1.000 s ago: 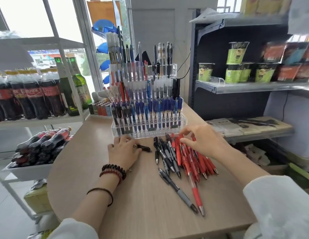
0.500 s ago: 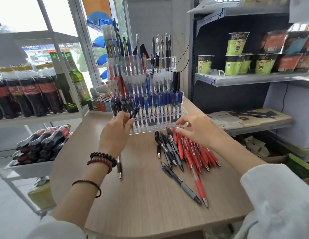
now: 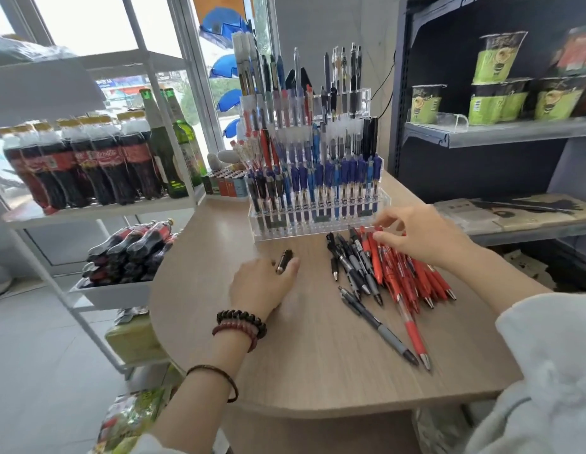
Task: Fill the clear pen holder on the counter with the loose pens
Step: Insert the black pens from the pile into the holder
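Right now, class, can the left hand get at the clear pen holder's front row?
Probably yes: only bare counter separates the left hand, which grips a dark pen, from the clear pen holder.

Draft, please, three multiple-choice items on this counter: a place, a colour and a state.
1. The loose red pens lie where from the black pens? A left; B right; C beneath them.
2. The pen holder has a front row that is mostly: A blue; B green; C yellow.
3. The left hand: A lies flat, empty; B holds a dark pen; C is out of view.
B: the red heap sits to the right. A: blue barrels fill the front. B: its fingers curl round it.
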